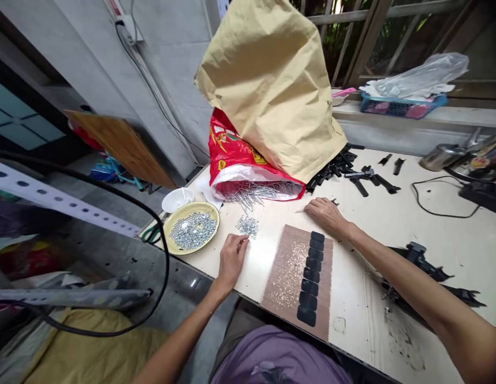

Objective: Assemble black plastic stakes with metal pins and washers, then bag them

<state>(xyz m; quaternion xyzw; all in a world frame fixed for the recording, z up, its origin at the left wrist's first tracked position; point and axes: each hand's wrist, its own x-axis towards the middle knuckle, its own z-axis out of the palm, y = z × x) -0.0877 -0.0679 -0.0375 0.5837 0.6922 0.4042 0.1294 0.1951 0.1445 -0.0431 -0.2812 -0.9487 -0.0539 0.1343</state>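
Note:
My left hand [232, 258] is closed in a pinch at the edge of a small pile of shiny metal pieces [248, 225]; whatever sits between its fingertips is too small to make out. Farther right on the table, my right hand [327, 216] is closed, with a thin metal rod [299, 211] poking out at its fingertips. Just behind that hand lies a heap of black plastic parts [332, 169]. A red bag [232, 141] full of long metal pins [248, 194] opens toward me. Between my arms, a brown board [286, 314] carries a row of black rounded pads [311, 288].
A yellow bowl [172, 246] of small metal pieces stands at the left edge, beside a white bowl [178, 199] and green-handled scissors [151, 234]. A large brown paper sack [272, 80] rises behind. Black clamp-like parts [420, 261] and a cable [432, 212] lie right.

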